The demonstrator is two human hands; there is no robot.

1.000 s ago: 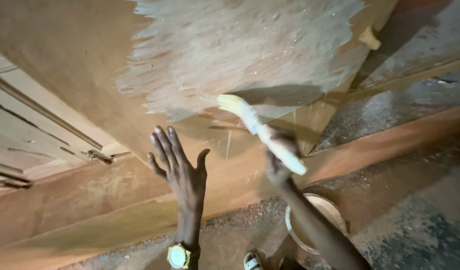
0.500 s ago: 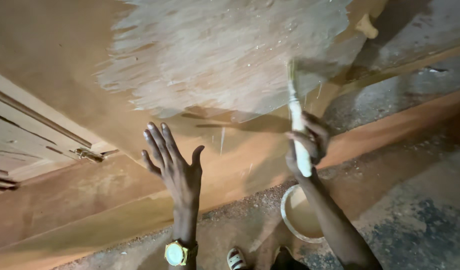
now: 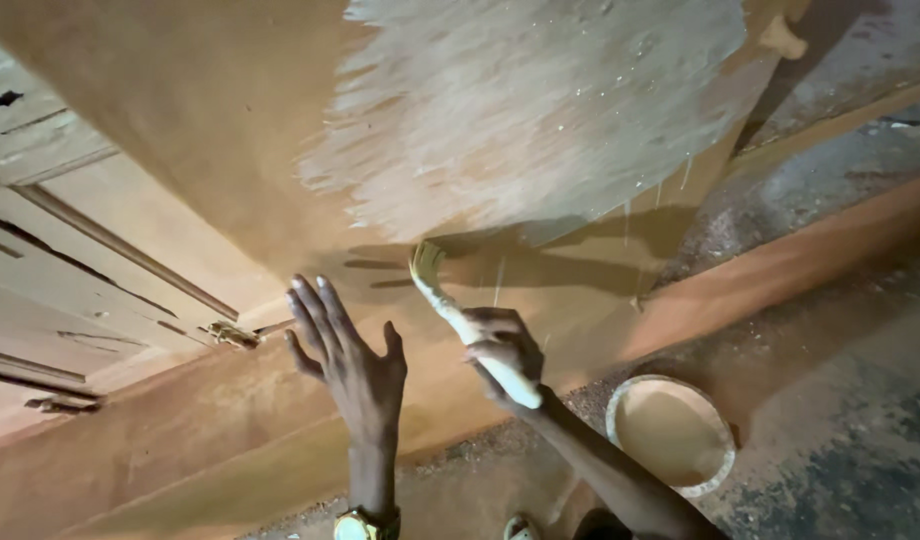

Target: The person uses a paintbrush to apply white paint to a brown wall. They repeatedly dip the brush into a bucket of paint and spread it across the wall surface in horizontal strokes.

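Head view: right hand (image 3: 500, 352) wrapped around a light, stiff paintbrush (image 3: 460, 320) mid-handle, probably paint-slick; left hand (image 3: 352, 362) open, fingers spread.

Floor (image 3: 860, 420): rough, dark grey, mottled and dusty, filling the lower right of the view. A lighter scatter of grit or sawdust lies along its far edge, where it meets the foot of the wall.

Bucket (image 3: 673, 434): round, pale-rimmed, standing directly on the floor at near right, close to the wall's foot; holds a smooth tan liquid, possibly paint, though the view is too dim to be sure.

Footwear (image 3: 521, 526): a pale toe, resting on the floor at the near edge, left of the bucket; mostly cut off.
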